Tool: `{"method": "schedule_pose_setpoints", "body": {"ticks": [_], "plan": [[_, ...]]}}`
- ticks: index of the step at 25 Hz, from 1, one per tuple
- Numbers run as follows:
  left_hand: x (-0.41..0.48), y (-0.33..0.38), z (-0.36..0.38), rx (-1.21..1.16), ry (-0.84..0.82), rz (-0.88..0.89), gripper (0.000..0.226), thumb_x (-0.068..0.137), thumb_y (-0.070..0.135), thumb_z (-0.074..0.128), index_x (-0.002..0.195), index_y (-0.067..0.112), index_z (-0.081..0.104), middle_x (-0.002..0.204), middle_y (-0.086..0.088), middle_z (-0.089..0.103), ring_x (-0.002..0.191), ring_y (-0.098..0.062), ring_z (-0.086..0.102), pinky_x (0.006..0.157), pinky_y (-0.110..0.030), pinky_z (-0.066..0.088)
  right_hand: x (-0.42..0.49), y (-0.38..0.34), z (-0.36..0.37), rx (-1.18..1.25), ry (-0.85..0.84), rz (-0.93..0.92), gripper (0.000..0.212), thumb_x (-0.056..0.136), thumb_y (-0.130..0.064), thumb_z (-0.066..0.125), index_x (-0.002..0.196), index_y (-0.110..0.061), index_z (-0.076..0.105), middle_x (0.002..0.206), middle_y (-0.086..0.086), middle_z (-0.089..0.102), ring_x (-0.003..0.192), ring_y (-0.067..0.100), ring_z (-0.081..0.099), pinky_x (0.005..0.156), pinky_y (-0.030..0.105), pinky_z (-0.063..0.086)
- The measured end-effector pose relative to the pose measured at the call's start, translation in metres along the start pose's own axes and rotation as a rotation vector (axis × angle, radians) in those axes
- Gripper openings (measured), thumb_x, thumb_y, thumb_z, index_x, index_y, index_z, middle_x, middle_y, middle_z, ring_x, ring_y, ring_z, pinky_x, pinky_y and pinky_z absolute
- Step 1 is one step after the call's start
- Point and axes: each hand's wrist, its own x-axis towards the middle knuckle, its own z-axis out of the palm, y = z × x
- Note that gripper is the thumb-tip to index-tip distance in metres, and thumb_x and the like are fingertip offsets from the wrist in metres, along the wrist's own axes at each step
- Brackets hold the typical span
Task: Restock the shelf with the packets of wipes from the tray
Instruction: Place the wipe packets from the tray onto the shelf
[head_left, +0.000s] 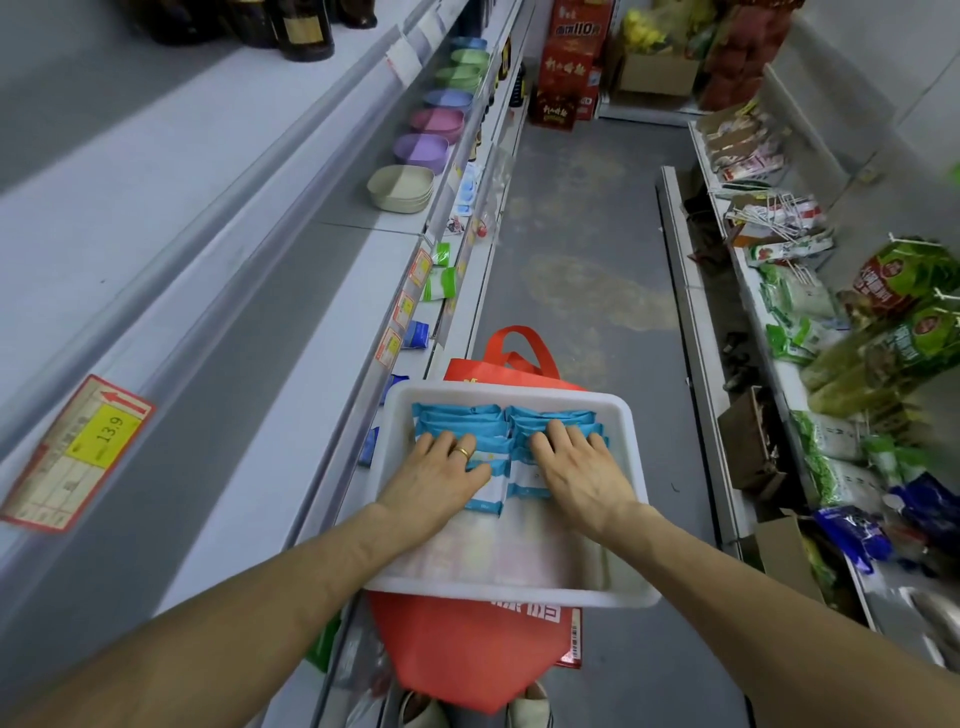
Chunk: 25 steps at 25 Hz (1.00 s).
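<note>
A white plastic tray (631, 467) rests on a red bag in the aisle and holds two rows of blue-and-white packets of wipes (470, 415). My left hand (441, 473), with a gold ring, lies flat on the left row, fingers spread. On the right row my right hand (582, 467) presses down the same way. Neither hand has a packet lifted. The grey shelf (291, 364) runs along the left, and a few blue packets (417, 335) stand on a lower level beside the tray.
The red bag (467, 644) sits on the floor under the tray. Stacked pastel bowls (402, 188) fill the shelf further along. Bagged goods crowd the right-hand shelves (831, 457). Red cartons (569, 67) stand at the aisle's far end. Grey floor runs between.
</note>
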Motion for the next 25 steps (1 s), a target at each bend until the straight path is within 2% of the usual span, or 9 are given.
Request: {"method": "schedule_pose_setpoints", "body": {"ticks": [3, 5, 7, 10, 12, 14, 17, 21, 25], "plan": [[-0.003, -0.002, -0.006, 0.015, -0.064, 0.035, 0.025, 0.070, 0.007, 0.078, 0.087, 0.019, 0.063, 0.104, -0.011, 0.057, 0.088, -0.030, 0.052, 0.072, -0.042, 0.045, -0.006, 0.005, -0.001, 0.052, 0.002, -0.035, 0.025, 0.086, -0.005, 0.055, 0.104, -0.017, 0.044, 0.096, 0.006, 0.050, 0.077, 0.027, 0.052, 0.072, 0.043, 0.046], [-0.007, -0.007, -0.006, 0.023, -0.092, 0.082, 0.023, 0.068, 0.012, 0.082, 0.081, 0.023, 0.067, 0.091, -0.006, 0.061, 0.086, -0.028, 0.053, 0.071, -0.041, 0.047, -0.012, 0.010, 0.003, 0.067, -0.012, -0.085, 0.024, 0.093, -0.011, 0.056, 0.111, -0.020, 0.045, 0.103, 0.004, 0.051, 0.086, 0.026, 0.051, 0.082, 0.043, 0.046], [-0.013, -0.009, -0.006, 0.001, -0.119, 0.112, 0.022, 0.069, 0.015, 0.083, 0.081, 0.026, 0.067, 0.086, -0.002, 0.060, 0.085, -0.026, 0.053, 0.073, -0.041, 0.048, -0.017, 0.014, 0.005, 0.068, -0.033, -0.123, 0.027, 0.093, -0.018, 0.063, 0.116, -0.023, 0.051, 0.107, 0.004, 0.051, 0.095, 0.026, 0.052, 0.086, 0.045, 0.046], [-0.020, -0.005, -0.015, -0.052, -0.181, 0.088, 0.017, 0.083, 0.011, 0.070, 0.094, 0.022, 0.062, 0.104, -0.006, 0.057, 0.088, -0.030, 0.059, 0.072, -0.043, 0.053, -0.019, 0.016, 0.005, 0.068, -0.074, -0.173, 0.027, 0.086, -0.021, 0.074, 0.111, -0.023, 0.063, 0.106, 0.003, 0.056, 0.096, 0.026, 0.053, 0.077, 0.043, 0.051], [-0.022, -0.005, -0.028, -0.092, -0.221, 0.066, 0.016, 0.090, 0.009, 0.061, 0.102, 0.021, 0.060, 0.114, -0.006, 0.054, 0.092, -0.031, 0.061, 0.069, -0.043, 0.054, -0.015, 0.018, -0.001, 0.089, -0.107, -0.190, 0.023, 0.087, -0.016, 0.068, 0.107, -0.025, 0.062, 0.109, -0.001, 0.056, 0.098, 0.023, 0.051, 0.078, 0.041, 0.052], [-0.022, -0.007, -0.047, -0.157, -0.209, 0.016, 0.022, 0.093, 0.010, 0.059, 0.109, 0.025, 0.062, 0.115, -0.001, 0.054, 0.096, -0.027, 0.060, 0.067, -0.039, 0.050, -0.004, 0.024, -0.013, 0.138, -0.118, -0.222, 0.029, 0.084, -0.008, 0.059, 0.107, -0.026, 0.061, 0.113, -0.005, 0.056, 0.102, 0.022, 0.049, 0.081, 0.039, 0.049], [-0.019, -0.019, -0.086, -0.272, -0.163, -0.113, 0.024, 0.099, 0.016, 0.056, 0.114, 0.032, 0.065, 0.114, 0.006, 0.057, 0.102, -0.018, 0.059, 0.071, -0.032, 0.041, 0.022, 0.031, -0.045, 0.172, -0.087, -0.344, 0.034, 0.079, -0.008, 0.058, 0.105, -0.029, 0.065, 0.114, -0.008, 0.059, 0.106, 0.022, 0.053, 0.081, 0.039, 0.048], [-0.026, -0.048, -0.156, -0.303, -0.105, -0.262, 0.025, 0.099, 0.021, 0.054, 0.115, 0.036, 0.067, 0.119, 0.005, 0.060, 0.107, -0.020, 0.060, 0.086, -0.039, 0.051, 0.064, 0.040, -0.106, 0.191, -0.016, -0.496, 0.045, 0.068, -0.002, 0.055, 0.101, -0.029, 0.072, 0.109, -0.007, 0.065, 0.103, 0.023, 0.056, 0.081, 0.039, 0.051], [-0.053, -0.069, -0.240, -0.279, -0.027, -0.377, 0.025, 0.097, 0.016, 0.060, 0.112, 0.032, 0.072, 0.109, 0.002, 0.061, 0.103, -0.020, 0.060, 0.088, -0.039, 0.049, 0.104, 0.035, -0.183, 0.263, 0.102, -0.576, 0.040, 0.066, -0.003, 0.056, 0.090, -0.029, 0.074, 0.100, -0.010, 0.066, 0.100, 0.020, 0.060, 0.084, 0.036, 0.052]]}}
